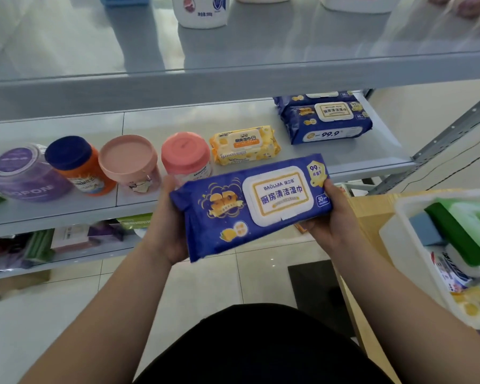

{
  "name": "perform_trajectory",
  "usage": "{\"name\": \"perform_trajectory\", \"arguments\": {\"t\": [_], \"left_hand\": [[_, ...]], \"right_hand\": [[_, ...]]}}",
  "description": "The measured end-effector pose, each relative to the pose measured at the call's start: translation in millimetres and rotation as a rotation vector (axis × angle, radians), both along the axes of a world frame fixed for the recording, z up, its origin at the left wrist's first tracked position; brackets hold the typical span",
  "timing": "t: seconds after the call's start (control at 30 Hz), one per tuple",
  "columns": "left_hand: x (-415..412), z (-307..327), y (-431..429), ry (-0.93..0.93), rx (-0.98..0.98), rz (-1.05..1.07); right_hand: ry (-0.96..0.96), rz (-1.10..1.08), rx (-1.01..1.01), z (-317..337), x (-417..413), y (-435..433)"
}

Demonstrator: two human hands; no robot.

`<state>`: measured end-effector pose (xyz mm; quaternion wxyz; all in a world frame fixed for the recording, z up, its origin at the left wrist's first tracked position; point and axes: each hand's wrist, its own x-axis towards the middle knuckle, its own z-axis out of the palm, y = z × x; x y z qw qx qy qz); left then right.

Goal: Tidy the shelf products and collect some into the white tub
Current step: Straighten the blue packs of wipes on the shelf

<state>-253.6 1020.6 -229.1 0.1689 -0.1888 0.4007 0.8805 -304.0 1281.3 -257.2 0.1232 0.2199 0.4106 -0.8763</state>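
Blue wipes pack is held flat and label-up in the air, just in front of the middle shelf and left of the white tub. The left hand grips its left end and the right hand its right end. On both hands the fingers are closed round the pack, thumbs at the upper edge and the rest hidden underneath.

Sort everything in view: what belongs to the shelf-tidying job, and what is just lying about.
Job: blue pack, held by left hand and right hand; white tub; on the shelf, yellow pack, stacked packs, row of jars.
Lying about: black mat; tan stand by the tub.
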Motion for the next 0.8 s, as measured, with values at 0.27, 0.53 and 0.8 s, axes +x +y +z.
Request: {"name": "perform_trajectory", "arguments": {"t": [0.27, 0.53, 0.8], "left_hand": [[7, -20, -29, 0.043, -0.219, 0.103], [36, -37, -53, -0.276, -0.053, -0.072], [44, -54, -82, -0.361, 0.027, -0.138]], "right_hand": [[0.014, 0.158, 0.077, 6, 19, 4], [0.128, 0.218, 0.111, 37, 19, -20], [0.175, 0.199, 0.150, 37, 40, -44]]}}
